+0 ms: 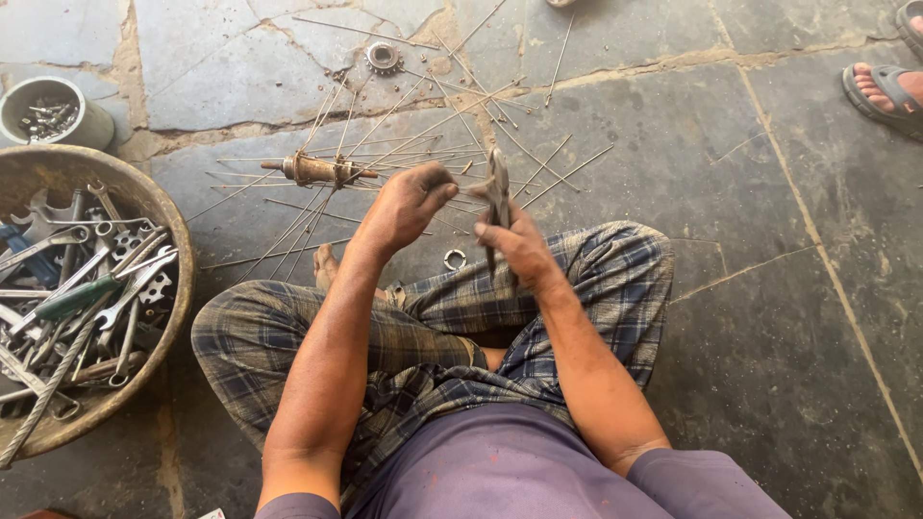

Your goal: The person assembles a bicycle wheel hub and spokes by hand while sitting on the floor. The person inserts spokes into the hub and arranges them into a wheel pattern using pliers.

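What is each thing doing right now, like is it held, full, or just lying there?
left hand: fingers pinched shut on a thin spoke
right hand: gripping the pliers
pliers: held upright, jaws closed
wheel hub: lying on the stone floor, spokes fanning out
loose spokes: scattered flat
sprocket: lying flat, apart
metal ring: lying near the knee
basin: full of wrenches
small tin: holding small metal bits

The floor (769, 192) is large grey stone slabs with cracked, sandy joints, dusty and scuffed. Even daylight falls across it, casting only soft shadows. No walls or furniture are in view.
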